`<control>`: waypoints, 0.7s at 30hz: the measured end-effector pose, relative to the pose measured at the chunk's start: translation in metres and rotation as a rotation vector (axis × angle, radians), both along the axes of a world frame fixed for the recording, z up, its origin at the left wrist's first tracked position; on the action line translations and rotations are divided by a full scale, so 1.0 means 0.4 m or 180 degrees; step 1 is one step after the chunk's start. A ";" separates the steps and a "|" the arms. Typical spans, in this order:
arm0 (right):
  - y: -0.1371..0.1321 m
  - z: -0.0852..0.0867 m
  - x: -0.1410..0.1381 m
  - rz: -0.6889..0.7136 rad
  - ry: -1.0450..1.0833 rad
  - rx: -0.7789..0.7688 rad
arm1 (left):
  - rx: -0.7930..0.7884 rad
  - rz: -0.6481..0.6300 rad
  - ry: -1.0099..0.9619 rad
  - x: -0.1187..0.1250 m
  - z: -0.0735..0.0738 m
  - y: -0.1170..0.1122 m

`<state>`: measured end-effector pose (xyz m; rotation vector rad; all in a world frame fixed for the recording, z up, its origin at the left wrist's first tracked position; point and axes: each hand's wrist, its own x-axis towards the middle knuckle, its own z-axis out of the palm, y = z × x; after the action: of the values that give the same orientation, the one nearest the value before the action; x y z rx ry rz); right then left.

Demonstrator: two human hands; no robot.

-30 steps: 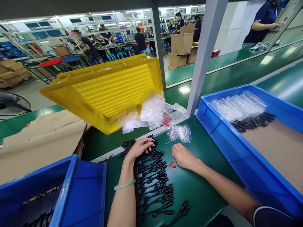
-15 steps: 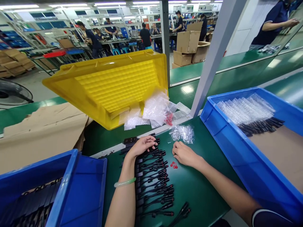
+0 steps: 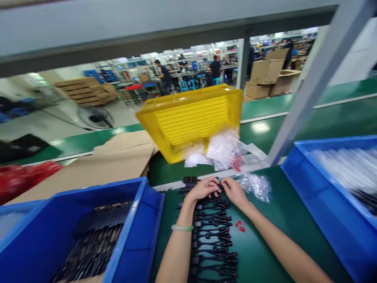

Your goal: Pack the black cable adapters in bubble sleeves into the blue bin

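Observation:
Several black cables with connectors (image 3: 213, 236) lie in a row on the green table (image 3: 271, 239). My left hand (image 3: 203, 188) rests with curled fingers on the far end of that row. My right hand (image 3: 234, 190) has come up beside it, and the fingertips of both hands meet on a black connector (image 3: 218, 189) there. A few small red rings (image 3: 239, 226) lie on the table just right of the cables. A pale green bangle (image 3: 182, 227) circles my left wrist.
A blue bin (image 3: 88, 236) of black parts stands at the left, another blue bin (image 3: 324, 196) with clear bags at the right. Behind are a tilted yellow crate (image 3: 191, 118), bubble-wrap bags (image 3: 224, 149), flat cardboard (image 3: 118, 161) and a grey post (image 3: 309, 90). People work far behind.
My right hand has moved left from beside the red rings to join the left hand at the far connectors. The view has swung left and is blurred.

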<state>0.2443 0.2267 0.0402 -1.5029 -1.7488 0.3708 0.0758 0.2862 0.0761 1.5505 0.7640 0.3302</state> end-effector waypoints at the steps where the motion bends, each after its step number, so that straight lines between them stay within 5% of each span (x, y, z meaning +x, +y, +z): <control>1: 0.006 -0.007 -0.011 0.0040 0.0090 0.0092 | 0.0002 0.0054 -0.0006 0.001 0.000 -0.002; 9: 0.008 -0.061 -0.006 0.0144 0.0529 0.0340 | -0.0113 0.0159 -0.0021 -0.001 0.012 0.001; 21: -0.002 -0.031 -0.030 -0.0085 0.0371 0.0826 | 0.0139 0.0302 0.0084 0.005 0.000 0.004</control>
<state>0.2325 0.2260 0.0278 -1.2922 -1.6156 0.2042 0.0779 0.2877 0.0759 1.5652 0.8576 0.3994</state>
